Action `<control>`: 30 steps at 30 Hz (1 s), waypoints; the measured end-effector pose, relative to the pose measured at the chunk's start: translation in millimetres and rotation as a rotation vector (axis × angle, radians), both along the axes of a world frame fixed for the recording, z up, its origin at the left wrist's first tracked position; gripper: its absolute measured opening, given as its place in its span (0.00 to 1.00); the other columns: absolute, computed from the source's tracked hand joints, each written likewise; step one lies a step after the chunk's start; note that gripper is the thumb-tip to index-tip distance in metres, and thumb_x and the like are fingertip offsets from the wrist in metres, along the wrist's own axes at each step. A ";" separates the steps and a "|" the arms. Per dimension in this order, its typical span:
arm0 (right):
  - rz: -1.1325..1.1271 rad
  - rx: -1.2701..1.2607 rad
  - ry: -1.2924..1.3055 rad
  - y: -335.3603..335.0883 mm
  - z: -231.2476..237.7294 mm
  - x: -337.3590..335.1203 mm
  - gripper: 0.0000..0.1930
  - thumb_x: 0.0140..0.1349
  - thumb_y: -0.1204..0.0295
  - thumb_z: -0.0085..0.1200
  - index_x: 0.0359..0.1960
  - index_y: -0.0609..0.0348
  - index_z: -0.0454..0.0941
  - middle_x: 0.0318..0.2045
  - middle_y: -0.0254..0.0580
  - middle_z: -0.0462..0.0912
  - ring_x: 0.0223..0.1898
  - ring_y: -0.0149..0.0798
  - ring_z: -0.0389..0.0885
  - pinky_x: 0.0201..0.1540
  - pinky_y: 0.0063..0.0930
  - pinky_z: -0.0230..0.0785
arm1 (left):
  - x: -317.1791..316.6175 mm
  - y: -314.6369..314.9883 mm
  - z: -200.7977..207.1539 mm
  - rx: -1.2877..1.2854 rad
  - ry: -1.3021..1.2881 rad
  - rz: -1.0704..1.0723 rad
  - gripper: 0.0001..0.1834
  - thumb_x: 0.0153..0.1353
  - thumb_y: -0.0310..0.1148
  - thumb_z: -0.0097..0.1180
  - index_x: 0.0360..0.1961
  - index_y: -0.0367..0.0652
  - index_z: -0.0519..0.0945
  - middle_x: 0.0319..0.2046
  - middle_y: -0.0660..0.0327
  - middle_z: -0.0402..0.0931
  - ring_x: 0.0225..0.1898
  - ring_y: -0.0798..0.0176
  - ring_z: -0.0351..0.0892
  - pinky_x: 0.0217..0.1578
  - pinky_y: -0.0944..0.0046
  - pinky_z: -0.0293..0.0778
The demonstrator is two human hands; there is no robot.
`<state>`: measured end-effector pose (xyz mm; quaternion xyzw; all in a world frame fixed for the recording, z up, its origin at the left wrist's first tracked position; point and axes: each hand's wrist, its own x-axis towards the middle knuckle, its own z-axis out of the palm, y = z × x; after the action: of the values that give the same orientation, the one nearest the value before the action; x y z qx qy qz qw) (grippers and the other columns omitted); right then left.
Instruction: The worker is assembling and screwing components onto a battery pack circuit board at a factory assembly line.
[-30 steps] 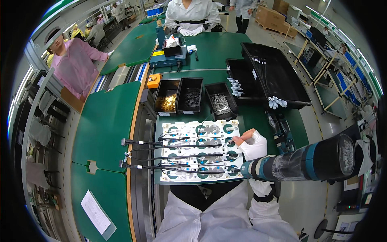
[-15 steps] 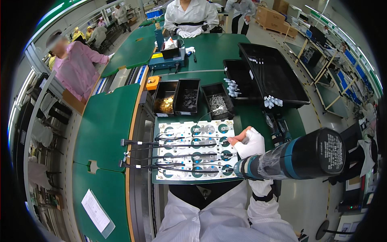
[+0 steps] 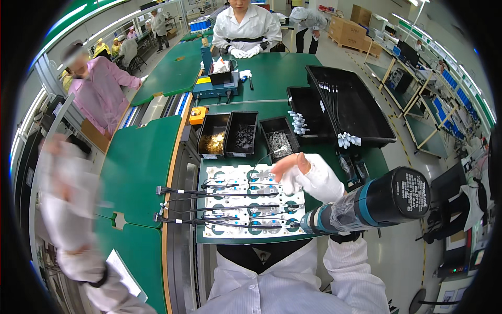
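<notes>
My right hand [image 3: 314,178], in a white glove with bare fingertips, hovers over the right side of a white plate [image 3: 214,230] with round cutouts. Its index finger stretches left, apart from the thumb, and I see nothing held. Black cables [image 3: 225,208] run across the plate, with their connectors [image 3: 159,190] past its left edge. A teal and black cordless driver [image 3: 361,206] has its narrow end at the plate's lower right corner; no hand shows on it. My left hand [image 3: 65,172] is raised at the far left, its fingers smeared by motion.
Behind the plate stand black bins of brass-coloured parts [image 3: 213,142], black parts [image 3: 244,137] and silver screws [image 3: 280,144]. Large black trays [image 3: 366,112] with cables lie at the right. A paper sheet [image 3: 125,275] is on the left bench. A co-worker [image 3: 246,29] is across the table.
My left hand has come into view at the far left. My right hand has lifted off the cable end at the plate's right edge and moved left, its fingers spreading.
</notes>
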<state>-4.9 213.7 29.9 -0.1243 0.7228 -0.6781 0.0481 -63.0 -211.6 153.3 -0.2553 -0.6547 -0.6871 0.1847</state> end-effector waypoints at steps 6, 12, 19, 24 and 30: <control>0.078 -0.661 -0.212 -22.3 2.7 -14.7 0.48 0.66 0.31 0.39 0.68 0.67 0.63 0.50 0.49 0.80 0.27 0.24 0.75 0.27 0.16 0.66 | 45.3 129.6 -80.1 -0.746 -0.332 -0.792 0.15 0.62 0.16 0.53 0.48 0.41 0.75 0.36 0.56 0.82 0.27 0.60 0.82 0.31 0.62 0.79; -0.315 -0.991 -0.140 26.2 -16.9 -17.4 0.21 0.78 0.54 0.41 0.37 0.61 0.74 0.30 0.45 0.80 0.23 0.31 0.77 0.24 0.20 0.66 | 27.1 105.3 -109.1 -1.253 -0.051 -0.349 0.23 0.50 0.16 0.60 0.49 0.41 0.76 0.32 0.54 0.79 0.39 0.48 0.82 0.42 0.56 0.79; 0.190 -0.625 -0.129 -16.1 -32.2 -9.4 0.30 0.78 0.56 0.39 0.68 0.73 0.62 0.65 0.51 0.70 0.61 0.48 0.75 0.64 0.44 0.68 | 0.0 193.1 -68.1 -0.696 0.425 -0.245 0.43 0.41 0.30 0.76 0.61 0.35 0.70 0.46 0.49 0.81 0.59 0.42 0.71 0.59 0.51 0.68; -0.050 0.095 -0.153 -12.2 -59.0 -16.2 0.22 0.64 0.73 0.61 0.59 0.62 0.74 0.51 0.42 0.81 0.55 0.38 0.79 0.59 0.31 0.71 | -24.4 264.1 -97.7 -1.093 0.066 -0.364 0.14 0.58 0.39 0.63 0.38 0.39 0.83 0.41 0.51 0.83 0.42 0.46 0.84 0.43 0.51 0.79; -0.762 0.633 0.181 20.2 -48.9 9.2 0.11 0.49 0.73 0.75 0.32 0.62 0.85 0.26 0.38 0.82 0.26 0.27 0.79 0.28 0.23 0.71 | -44.9 253.9 -123.2 -0.846 0.134 0.152 0.05 0.61 0.31 0.61 0.35 0.42 0.79 0.35 0.52 0.78 0.37 0.44 0.83 0.37 0.52 0.79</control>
<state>4.4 233.9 -19.0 0.1107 0.8883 -0.3816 -0.2302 -107.9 42.3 30.1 -0.3037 -0.8821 -0.3246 0.1558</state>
